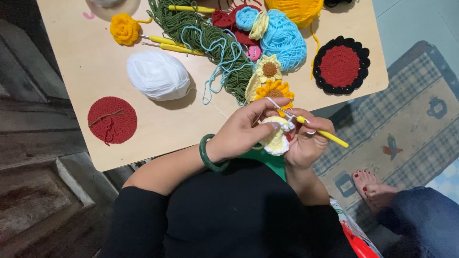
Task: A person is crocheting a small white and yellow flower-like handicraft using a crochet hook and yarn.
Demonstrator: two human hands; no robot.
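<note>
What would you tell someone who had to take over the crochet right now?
Left hand: pinches the small cream and white crochet piece, white yarn over its forefinger.
Right hand: holds the yellow crochet hook, tip at the piece.
White yarn ball lies on the table, with the finished sunflowers and red round.
Done: piece begun. Left: piece not yet finished.
</note>
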